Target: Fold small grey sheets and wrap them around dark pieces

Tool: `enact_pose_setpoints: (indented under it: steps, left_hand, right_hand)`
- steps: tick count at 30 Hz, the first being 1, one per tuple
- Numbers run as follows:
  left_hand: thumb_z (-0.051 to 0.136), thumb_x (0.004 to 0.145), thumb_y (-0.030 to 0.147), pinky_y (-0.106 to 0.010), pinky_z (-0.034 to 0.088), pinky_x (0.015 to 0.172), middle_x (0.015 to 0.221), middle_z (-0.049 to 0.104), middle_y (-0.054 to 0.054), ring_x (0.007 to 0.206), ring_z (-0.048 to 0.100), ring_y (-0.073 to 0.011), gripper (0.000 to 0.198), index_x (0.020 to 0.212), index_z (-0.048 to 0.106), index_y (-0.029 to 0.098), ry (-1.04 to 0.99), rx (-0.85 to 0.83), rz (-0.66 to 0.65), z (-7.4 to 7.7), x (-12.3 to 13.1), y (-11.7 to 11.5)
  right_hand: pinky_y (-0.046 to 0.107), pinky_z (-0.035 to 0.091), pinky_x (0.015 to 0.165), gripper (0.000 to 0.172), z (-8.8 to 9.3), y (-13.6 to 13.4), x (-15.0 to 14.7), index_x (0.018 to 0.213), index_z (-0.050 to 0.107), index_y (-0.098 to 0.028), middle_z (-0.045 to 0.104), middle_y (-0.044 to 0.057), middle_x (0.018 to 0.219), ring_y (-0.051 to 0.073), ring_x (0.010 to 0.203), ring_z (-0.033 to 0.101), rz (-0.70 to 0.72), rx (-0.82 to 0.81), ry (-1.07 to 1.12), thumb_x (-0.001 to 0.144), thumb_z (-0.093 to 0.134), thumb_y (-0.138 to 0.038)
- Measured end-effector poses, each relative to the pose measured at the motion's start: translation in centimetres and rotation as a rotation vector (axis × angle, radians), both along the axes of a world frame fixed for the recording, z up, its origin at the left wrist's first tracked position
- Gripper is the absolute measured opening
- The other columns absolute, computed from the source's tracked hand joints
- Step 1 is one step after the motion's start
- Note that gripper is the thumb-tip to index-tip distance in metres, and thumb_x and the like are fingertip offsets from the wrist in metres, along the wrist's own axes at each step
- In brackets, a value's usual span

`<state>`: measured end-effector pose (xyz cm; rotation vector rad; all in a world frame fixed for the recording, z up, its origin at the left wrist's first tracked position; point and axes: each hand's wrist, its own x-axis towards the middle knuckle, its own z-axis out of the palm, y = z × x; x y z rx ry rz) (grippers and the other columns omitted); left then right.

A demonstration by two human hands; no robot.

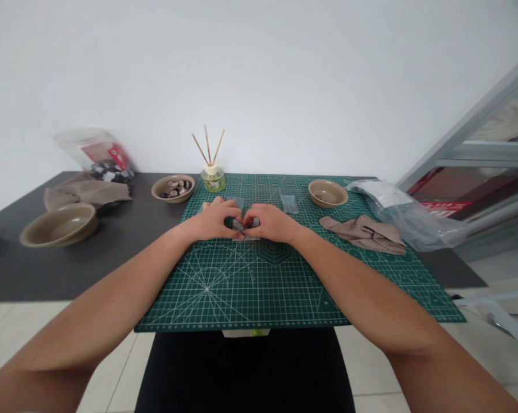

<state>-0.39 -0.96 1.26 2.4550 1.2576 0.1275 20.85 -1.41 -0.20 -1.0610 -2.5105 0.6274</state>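
My left hand (218, 220) and my right hand (269, 222) meet over the middle of the cutting mat (259, 292). Thumbs and fingers of both are closed in a pinch on what looks like a small clear plastic bag (250, 237), mostly covered by the fingers. Whether anything is inside it, I cannot tell. Just beyond my left hand lies another small clear bag (238, 202), partly hidden. A third small bag (289, 204), bluish and see-through, lies flat to the right, past my right hand.
At left are a bowl with dark round pieces (176, 189), another bowl (61, 226), a brown cloth (86, 192) and a tipped clear jar (90, 150). A reed diffuser (213, 176) stands behind. At right are a bowl (327, 194), a brown cloth (368, 233) and a plastic bag (413, 218).
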Motion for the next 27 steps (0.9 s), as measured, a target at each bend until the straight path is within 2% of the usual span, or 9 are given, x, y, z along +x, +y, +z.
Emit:
enact_pose_setpoints:
  steps: [4, 9, 13, 17, 22, 27]
  left_hand:
    - [0.078, 0.076, 0.058, -0.040, 0.026, 0.086, 0.110, 0.065, -0.005, 0.108, 0.044, -0.0306, 0.037, 0.092, 0.074, 0.025, -0.002, -0.006, -0.007, -0.1, -0.1, 0.1]
    - [0.078, 0.076, 0.057, -0.040, 0.026, 0.086, 0.110, 0.064, -0.006, 0.107, 0.044, -0.0307, 0.037, 0.095, 0.074, 0.025, 0.001, 0.003, -0.009, -0.1, -0.2, 0.1]
    - [0.078, 0.076, 0.058, -0.039, 0.026, 0.086, 0.110, 0.064, -0.005, 0.108, 0.045, -0.0308, 0.037, 0.094, 0.075, 0.026, -0.003, -0.001, -0.016, -0.1, -0.1, 0.2]
    - [0.079, 0.075, 0.058, -0.038, 0.026, 0.085, 0.109, 0.064, -0.005, 0.108, 0.044, -0.0305, 0.037, 0.090, 0.074, 0.024, -0.003, -0.001, -0.005, -0.3, -0.1, 0.3]
    - [0.079, 0.075, 0.057, -0.039, 0.026, 0.085, 0.111, 0.065, -0.006, 0.108, 0.045, -0.0310, 0.037, 0.092, 0.074, 0.025, 0.004, -0.001, -0.002, -0.1, 0.0, 0.2]
    - [0.080, 0.076, 0.056, -0.040, 0.026, 0.087, 0.113, 0.065, -0.006, 0.108, 0.045, -0.0313, 0.038, 0.098, 0.074, 0.025, 0.020, 0.000, -0.001, 0.0, 0.0, 0.0]
  right_hand:
    - [0.028, 0.043, 0.080, 0.012, 0.2, 0.1, 0.5, 0.088, 0.078, -0.016, 0.074, 0.003, 0.089, 0.016, 0.086, 0.065, 0.051, -0.048, -0.011, 0.079, 0.082, -0.022]
    - [0.028, 0.043, 0.079, 0.014, 0.1, 0.2, 0.6, 0.088, 0.078, -0.015, 0.073, 0.003, 0.087, 0.017, 0.084, 0.063, -0.003, -0.015, -0.032, 0.077, 0.083, -0.022]
    - [0.030, 0.042, 0.083, 0.012, -0.2, 0.1, 0.1, 0.089, 0.078, -0.016, 0.074, 0.005, 0.090, 0.019, 0.088, 0.062, -0.028, 0.040, -0.031, 0.080, 0.080, -0.025]
    - [0.030, 0.042, 0.082, 0.016, -0.1, -0.1, -0.3, 0.090, 0.079, -0.016, 0.074, 0.006, 0.092, 0.020, 0.089, 0.063, 0.007, 0.040, -0.035, 0.083, 0.081, -0.030]
    - [0.029, 0.043, 0.079, 0.014, 0.3, 0.0, 0.2, 0.086, 0.079, -0.016, 0.074, 0.004, 0.087, 0.018, 0.085, 0.064, 0.050, 0.006, -0.052, 0.079, 0.083, -0.027]
    - [0.029, 0.043, 0.080, 0.012, 0.3, 0.2, 0.7, 0.087, 0.079, -0.016, 0.074, 0.004, 0.087, 0.018, 0.085, 0.064, -0.002, 0.002, -0.057, 0.078, 0.081, -0.023]
